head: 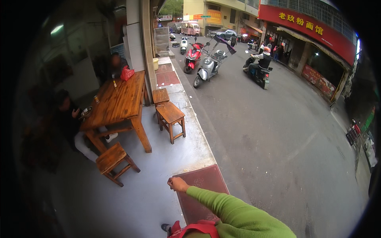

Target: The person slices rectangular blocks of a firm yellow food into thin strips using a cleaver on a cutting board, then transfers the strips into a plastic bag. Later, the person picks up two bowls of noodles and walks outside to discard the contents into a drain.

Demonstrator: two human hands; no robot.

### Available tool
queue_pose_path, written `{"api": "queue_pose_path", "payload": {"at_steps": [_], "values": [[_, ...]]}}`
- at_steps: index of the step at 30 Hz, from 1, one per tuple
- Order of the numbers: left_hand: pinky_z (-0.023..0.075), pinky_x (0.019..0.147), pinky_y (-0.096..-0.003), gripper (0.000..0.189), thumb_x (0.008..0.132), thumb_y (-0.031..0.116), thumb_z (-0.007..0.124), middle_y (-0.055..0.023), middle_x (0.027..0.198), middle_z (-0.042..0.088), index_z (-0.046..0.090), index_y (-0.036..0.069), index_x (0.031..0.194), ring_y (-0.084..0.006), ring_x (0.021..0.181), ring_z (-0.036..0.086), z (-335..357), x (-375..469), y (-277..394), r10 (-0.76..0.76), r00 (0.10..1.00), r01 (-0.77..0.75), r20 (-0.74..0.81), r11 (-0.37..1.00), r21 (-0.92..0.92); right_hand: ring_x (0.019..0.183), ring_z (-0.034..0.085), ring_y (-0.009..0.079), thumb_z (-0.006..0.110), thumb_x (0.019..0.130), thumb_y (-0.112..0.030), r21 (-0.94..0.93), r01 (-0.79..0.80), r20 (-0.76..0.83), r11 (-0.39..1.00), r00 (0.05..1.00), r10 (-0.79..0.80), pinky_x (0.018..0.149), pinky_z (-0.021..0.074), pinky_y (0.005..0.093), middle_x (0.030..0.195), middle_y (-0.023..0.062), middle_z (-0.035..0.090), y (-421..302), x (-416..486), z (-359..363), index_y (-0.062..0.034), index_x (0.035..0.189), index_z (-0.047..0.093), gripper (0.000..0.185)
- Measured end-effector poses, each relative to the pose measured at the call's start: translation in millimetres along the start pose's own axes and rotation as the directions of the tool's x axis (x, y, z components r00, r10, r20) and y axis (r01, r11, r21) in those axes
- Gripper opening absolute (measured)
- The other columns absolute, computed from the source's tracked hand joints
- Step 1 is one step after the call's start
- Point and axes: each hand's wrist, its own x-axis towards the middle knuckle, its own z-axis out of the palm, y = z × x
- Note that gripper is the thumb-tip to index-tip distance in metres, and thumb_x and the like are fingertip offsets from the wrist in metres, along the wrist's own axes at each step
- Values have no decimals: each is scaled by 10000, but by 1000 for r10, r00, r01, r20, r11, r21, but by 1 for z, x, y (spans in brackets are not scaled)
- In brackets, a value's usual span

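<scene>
My right hand, in a green knit sleeve, reaches forward over the edge of a dark red floor mat. Its fingers are curled in, and no object shows in them. My left hand is out of view. At the bottom are a red apron and one dark shoe. Ahead and to the left, a wooden stool stands near a wooden table. Another stool is at the table's right side, with a further one behind it.
Two people sit at the table, which holds a metal bowl, a can, a small bottle and a red plastic bag. Beyond the step edge, scooters are parked; a helmeted rider is on the street. Shopfronts line the far side.
</scene>
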Motion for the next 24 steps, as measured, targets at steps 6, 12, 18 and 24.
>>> {"api": "queue_pose_path", "payload": {"at_steps": [6,12,18,24], "values": [[493,780,-334,316,874,244,584,-67,973,669,627,50,1120,-190,868,614,-70,100,109,158,987,-157,22,987,-41,812,662,332,526,840,-191,-393,-125,51,911,986,157,757,515,424,768,171,672,25,20,59,-16,869,674,231],[489,784,-334,312,872,244,585,-65,977,664,629,52,1114,-189,874,610,-128,185,222,303,952,-300,50,952,-61,663,675,226,601,766,-124,-48,-807,-89,588,590,802,600,528,348,674,138,670,116,-4,34,-26,731,711,152],[486,787,-334,307,871,245,586,-63,981,660,630,54,1108,-187,880,605,-186,269,270,304,952,-302,26,951,-66,524,654,173,585,816,-140,-125,-845,-182,520,535,825,468,514,301,596,90,656,120,84,55,-11,706,702,206],[482,790,-334,303,870,245,587,-61,985,655,632,56,1103,-186,886,601,-284,331,275,106,991,-114,-85,989,-95,738,685,279,585,729,-77,-313,-516,126,797,809,574,691,534,400,766,167,685,-40,350,170,-24,703,702,131]]}}
